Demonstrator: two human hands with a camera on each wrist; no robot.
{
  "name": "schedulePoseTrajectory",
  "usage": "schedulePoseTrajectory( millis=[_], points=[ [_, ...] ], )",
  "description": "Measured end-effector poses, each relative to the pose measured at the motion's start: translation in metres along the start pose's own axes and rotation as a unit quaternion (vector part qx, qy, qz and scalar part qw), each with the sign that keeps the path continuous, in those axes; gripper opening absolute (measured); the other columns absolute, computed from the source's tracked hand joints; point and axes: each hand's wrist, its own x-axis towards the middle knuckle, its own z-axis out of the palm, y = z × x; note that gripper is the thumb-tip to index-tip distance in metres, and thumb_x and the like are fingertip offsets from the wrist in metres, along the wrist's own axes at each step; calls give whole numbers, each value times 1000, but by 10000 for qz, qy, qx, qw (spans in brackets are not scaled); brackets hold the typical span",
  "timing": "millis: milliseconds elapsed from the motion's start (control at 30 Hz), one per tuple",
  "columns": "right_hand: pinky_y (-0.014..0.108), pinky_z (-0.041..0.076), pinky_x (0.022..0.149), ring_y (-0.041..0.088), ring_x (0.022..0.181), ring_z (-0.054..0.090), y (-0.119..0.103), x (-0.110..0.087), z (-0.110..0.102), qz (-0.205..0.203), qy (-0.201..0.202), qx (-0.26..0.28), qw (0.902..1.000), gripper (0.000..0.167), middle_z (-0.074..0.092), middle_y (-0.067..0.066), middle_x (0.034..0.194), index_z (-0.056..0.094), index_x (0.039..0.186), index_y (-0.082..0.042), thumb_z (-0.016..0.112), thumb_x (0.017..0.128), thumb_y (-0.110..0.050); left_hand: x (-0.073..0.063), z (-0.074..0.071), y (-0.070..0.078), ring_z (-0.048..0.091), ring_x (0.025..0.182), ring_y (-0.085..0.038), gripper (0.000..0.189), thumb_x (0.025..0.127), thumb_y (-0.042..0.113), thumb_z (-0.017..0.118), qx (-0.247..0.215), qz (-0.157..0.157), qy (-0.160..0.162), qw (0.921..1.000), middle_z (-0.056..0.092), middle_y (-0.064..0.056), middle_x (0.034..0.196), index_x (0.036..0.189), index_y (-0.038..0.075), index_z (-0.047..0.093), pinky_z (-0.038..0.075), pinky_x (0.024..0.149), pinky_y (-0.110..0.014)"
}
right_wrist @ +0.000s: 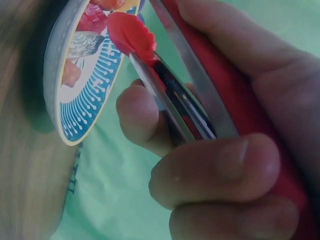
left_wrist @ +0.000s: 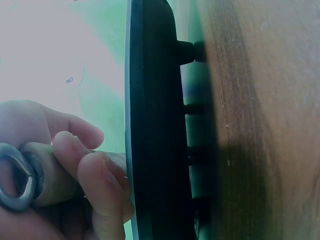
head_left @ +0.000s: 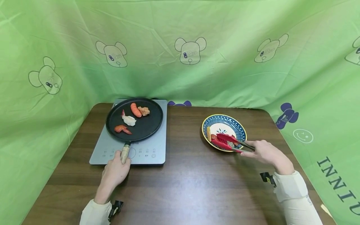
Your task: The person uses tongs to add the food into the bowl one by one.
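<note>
My left hand point(head_left: 116, 171) grips the wooden handle point(head_left: 125, 153) of a round black frying pan point(head_left: 147, 126), with fingers wrapped round it in the left wrist view. In the pan lie a sausage point(head_left: 136, 110), a brown fried piece point(head_left: 144, 111), a white shrimp point(head_left: 129, 120) and a reddish chicken wing point(head_left: 122, 128). My right hand point(head_left: 268, 153) holds red-tipped tongs point(right_wrist: 132, 37). Their spread tips reach over the near side of a blue-patterned plate point(head_left: 215, 119), among several food pieces, including a yellowish slice point(head_left: 208, 133). The tongs partly hide the food.
The pan rests on a grey induction cooktop point(head_left: 158, 147) at the left of the brown wooden table point(head_left: 185, 178). A green curtain point(head_left: 157, 75) with bear prints hangs behind the table and along both sides.
</note>
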Motion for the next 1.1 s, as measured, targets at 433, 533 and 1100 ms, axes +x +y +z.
schedulePoseTrajectory(
  millis=[433, 533, 1100],
  points=[
    [54, 46, 74, 35, 83, 63, -6, 9, 3, -64, -16, -152, 9999, 65, 64, 25, 96, 57, 124, 5, 67, 83, -46, 1, 2, -2, 47, 53, -24, 49, 91, 30, 44, -11, 20, 4, 10000, 49, -12, 72, 129, 0, 34, 35, 45, -36],
    [50, 47, 69, 26, 73, 59, -9, 12, 3, -57, -126, -151, 9998, 60, 63, 14, 84, 59, 121, 4, 67, 84, -42, 0, 2, -2, 47, 54, -24, 51, 92, 30, 44, -21, 3, -16, 10000, 49, -12, 72, 131, 0, 33, 35, 45, -36],
    [40, 43, 61, 17, 62, 51, -12, 21, 4, -474, -323, -182, 9982, 36, 50, 0, 66, 61, 105, -2, 64, 88, -34, 0, 0, 0, 48, 54, -24, 50, 92, 31, 43, -26, 21, -22, 10000, 50, -12, 73, 130, 1, 34, 35, 46, -36]
  ],
)
